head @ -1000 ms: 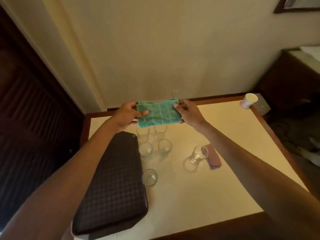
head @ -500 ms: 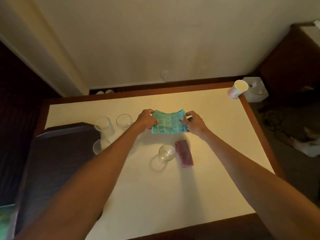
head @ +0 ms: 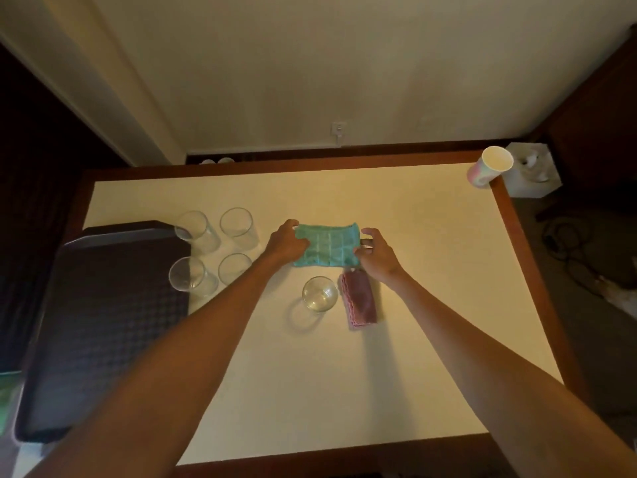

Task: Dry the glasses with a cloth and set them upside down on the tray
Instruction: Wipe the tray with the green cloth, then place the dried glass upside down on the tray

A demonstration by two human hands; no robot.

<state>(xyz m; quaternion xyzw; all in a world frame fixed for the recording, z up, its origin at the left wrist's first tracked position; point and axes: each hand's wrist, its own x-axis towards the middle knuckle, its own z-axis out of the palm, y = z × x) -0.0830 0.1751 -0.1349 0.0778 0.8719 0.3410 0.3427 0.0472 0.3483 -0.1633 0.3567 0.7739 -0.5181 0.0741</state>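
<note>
Five glasses (head: 196,231), two cloths (head: 325,249), one tray (head: 100,326), one paper cup (head: 491,167).

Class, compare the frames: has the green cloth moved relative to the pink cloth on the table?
Yes. The green cloth, held by both hands, came down toward the table, now just beyond the pink cloth.

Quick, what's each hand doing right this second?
Left hand: closed on the left edge of the green cloth.
Right hand: pinching the cloth's right edge, other fingers loose.
</note>
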